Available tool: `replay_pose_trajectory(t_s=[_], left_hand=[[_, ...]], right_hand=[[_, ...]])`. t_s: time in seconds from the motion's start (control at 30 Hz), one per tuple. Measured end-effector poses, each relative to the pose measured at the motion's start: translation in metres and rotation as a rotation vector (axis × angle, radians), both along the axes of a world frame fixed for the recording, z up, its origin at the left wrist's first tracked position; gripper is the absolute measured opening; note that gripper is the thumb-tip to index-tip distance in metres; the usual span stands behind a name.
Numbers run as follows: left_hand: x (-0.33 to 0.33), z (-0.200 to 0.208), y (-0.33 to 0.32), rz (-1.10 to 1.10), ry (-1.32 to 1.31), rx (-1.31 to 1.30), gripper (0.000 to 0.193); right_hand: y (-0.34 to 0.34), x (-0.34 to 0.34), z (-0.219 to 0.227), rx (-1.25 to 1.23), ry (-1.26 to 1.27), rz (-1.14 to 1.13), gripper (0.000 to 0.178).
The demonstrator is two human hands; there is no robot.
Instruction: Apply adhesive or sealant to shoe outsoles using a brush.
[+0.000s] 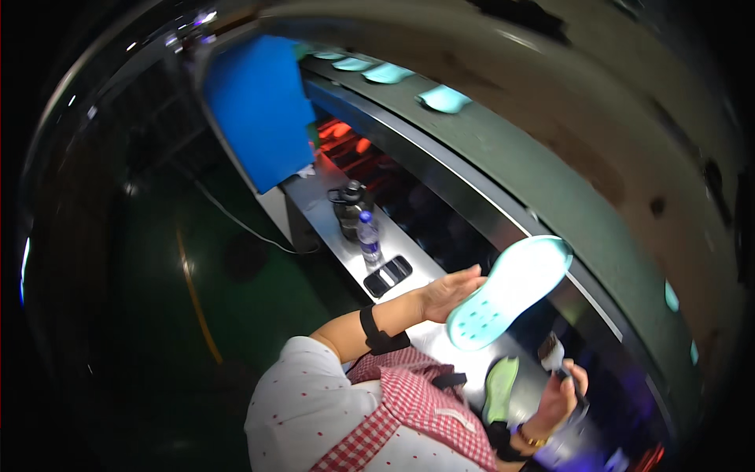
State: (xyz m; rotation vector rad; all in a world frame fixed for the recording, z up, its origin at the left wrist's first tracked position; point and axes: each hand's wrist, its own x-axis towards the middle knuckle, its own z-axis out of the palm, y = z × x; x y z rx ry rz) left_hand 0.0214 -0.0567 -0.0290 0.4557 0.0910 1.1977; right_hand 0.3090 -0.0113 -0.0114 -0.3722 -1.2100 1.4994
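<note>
Mint-coloured and pale under the light, a shoe sole (515,287) tilts in the worker's left hand (450,295), its end with the small round holes toward the near left and its plain end toward the far right. The left fingers lie extended along the sole's left edge; I can't see how the rest of that grip goes. The right hand (565,397), lower and nearer, is curled around a dark-bristled brush (552,352), held apart from the sole with its bristles up.

Between the hands, a lime-green sole-shaped piece (501,384) lies on the shiny metal bench (425,273). Farther along to the left sit a black phone (388,276), a small clear bottle (368,238) with a purple cap, and a larger dark jug (348,208) just beyond it. A big blue panel (259,110) stands at the bench's far end.

Beyond the bench runs a dull green conveyor belt (503,145), with more pale mint soles (444,98) at its far end. Red light glows from the gap below the belt.
</note>
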Motion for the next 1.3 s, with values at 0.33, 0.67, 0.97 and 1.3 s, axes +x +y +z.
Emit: replay_pose_trajectory(t_s=[0.33, 0.67, 0.97, 1.3], left_hand=[[0.027, -0.018, 0.045, 0.013, -0.052, -0.253, 0.093], [0.049, -0.037, 0.061, 0.329, 0.086, -0.38, 0.066], [0.024, -0.025, 0.068, 0.221, 0.07, -0.322, 0.078], [0.034, -0.004, 0.059, 0.153, -0.059, -0.309, 0.076]], right_hand=[[0.052, -0.08, -0.025, -0.305, -0.18, 0.124, 0.019], [0.065, -0.12, -0.001, 0.447, -0.65, -0.239, 0.019], [0.056, -0.068, 0.032, 0.303, -0.657, 0.062, 0.016], [0.056, -0.079, 0.036, 0.079, -0.441, 0.105, 0.016]])
